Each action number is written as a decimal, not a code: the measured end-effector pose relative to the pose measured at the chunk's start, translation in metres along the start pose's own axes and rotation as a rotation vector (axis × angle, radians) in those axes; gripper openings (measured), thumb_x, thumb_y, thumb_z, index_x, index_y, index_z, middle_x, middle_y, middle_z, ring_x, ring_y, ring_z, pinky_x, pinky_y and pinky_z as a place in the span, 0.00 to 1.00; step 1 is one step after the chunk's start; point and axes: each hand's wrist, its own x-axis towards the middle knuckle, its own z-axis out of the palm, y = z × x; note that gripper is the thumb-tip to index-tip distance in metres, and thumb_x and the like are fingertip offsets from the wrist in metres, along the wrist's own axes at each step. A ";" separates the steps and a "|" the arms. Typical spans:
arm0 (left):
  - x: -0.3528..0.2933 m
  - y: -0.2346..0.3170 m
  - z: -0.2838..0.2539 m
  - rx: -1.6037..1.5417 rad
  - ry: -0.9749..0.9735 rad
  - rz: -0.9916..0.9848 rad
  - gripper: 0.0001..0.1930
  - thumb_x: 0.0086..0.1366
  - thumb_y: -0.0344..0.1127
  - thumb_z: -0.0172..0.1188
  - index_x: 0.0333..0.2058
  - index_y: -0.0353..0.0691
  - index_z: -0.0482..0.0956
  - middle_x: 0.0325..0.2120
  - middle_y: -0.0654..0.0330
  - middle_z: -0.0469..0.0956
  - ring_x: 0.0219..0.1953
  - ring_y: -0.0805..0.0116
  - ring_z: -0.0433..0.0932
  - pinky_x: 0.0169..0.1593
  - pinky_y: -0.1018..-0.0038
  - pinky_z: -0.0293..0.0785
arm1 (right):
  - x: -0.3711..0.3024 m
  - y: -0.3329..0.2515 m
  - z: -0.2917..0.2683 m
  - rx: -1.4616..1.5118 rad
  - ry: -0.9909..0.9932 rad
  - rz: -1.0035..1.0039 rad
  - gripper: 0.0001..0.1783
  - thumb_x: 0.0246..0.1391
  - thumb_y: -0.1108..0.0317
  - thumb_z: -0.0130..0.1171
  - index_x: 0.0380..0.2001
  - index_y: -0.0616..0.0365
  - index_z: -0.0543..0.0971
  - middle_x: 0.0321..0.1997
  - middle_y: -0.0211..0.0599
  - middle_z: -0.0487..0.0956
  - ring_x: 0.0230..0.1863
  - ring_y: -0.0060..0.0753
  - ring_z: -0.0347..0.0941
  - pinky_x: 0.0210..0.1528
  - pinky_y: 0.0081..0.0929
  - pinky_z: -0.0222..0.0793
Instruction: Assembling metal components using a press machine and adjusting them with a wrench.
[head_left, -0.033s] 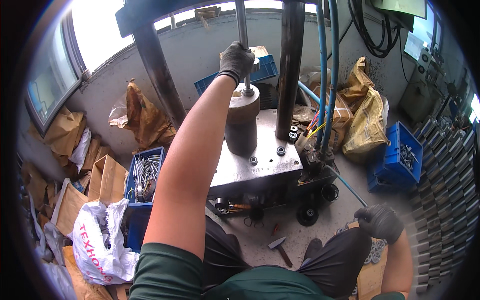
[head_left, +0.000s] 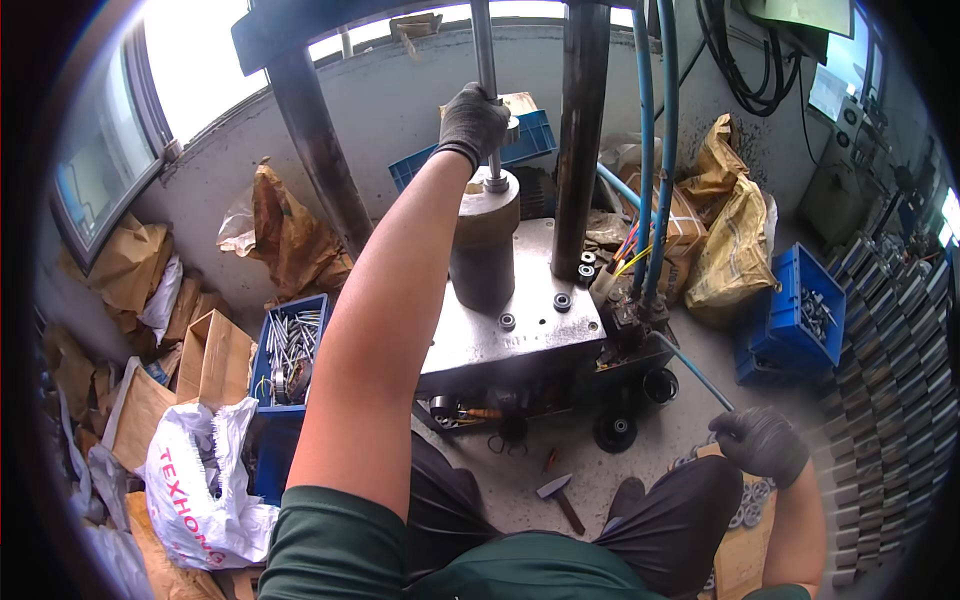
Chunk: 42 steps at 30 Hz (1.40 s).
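Observation:
My left hand (head_left: 474,122), in a dark grey glove, reaches up and is closed around an upright metal rod (head_left: 484,45). A round metal piece (head_left: 512,130) shows beside its fingers. The rod's lower end stands on a thick metal cylinder (head_left: 484,240), on the steel table of a press (head_left: 530,330). Low on the right, my gloved right hand (head_left: 765,443) is closed on the end of a thin blue lever (head_left: 697,373), which slopes up to a mechanism (head_left: 635,325) beside the press. Small bearings (head_left: 562,302) lie on the press table.
Blue crates hold metal rods (head_left: 292,345) at left and metal parts (head_left: 818,312) at right. A hammer (head_left: 562,500) lies on the floor between my legs. Stacked metal bars (head_left: 890,400) line the right side. Press columns (head_left: 580,140) and blue hoses (head_left: 660,150) rise beyond the table.

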 end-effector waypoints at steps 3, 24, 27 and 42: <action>0.001 -0.005 0.001 0.015 0.027 0.016 0.14 0.67 0.36 0.63 0.47 0.35 0.82 0.35 0.46 0.88 0.41 0.53 0.89 0.48 0.63 0.86 | 0.002 0.001 0.004 0.276 0.149 0.142 0.16 0.54 0.62 0.64 0.45 0.57 0.87 0.38 0.52 0.87 0.40 0.55 0.85 0.48 0.46 0.81; 0.006 -0.015 0.005 0.041 0.015 0.021 0.13 0.68 0.38 0.61 0.46 0.36 0.82 0.36 0.44 0.87 0.42 0.50 0.89 0.50 0.61 0.84 | 0.002 -0.004 -0.002 0.243 0.145 0.105 0.17 0.57 0.61 0.62 0.46 0.56 0.87 0.38 0.54 0.87 0.40 0.56 0.85 0.48 0.46 0.81; 0.010 -0.018 0.009 0.114 0.049 0.053 0.13 0.67 0.38 0.62 0.46 0.36 0.82 0.36 0.45 0.87 0.43 0.50 0.88 0.52 0.61 0.84 | -0.001 0.002 -0.002 0.065 -0.010 0.010 0.16 0.56 0.63 0.63 0.46 0.57 0.87 0.37 0.54 0.86 0.39 0.56 0.85 0.46 0.45 0.81; 0.011 -0.023 0.011 0.078 0.058 0.019 0.17 0.62 0.40 0.69 0.45 0.35 0.84 0.37 0.46 0.87 0.43 0.49 0.87 0.53 0.60 0.82 | 0.006 0.008 0.007 0.342 0.216 0.127 0.14 0.56 0.68 0.65 0.45 0.58 0.87 0.37 0.52 0.87 0.39 0.54 0.85 0.45 0.43 0.81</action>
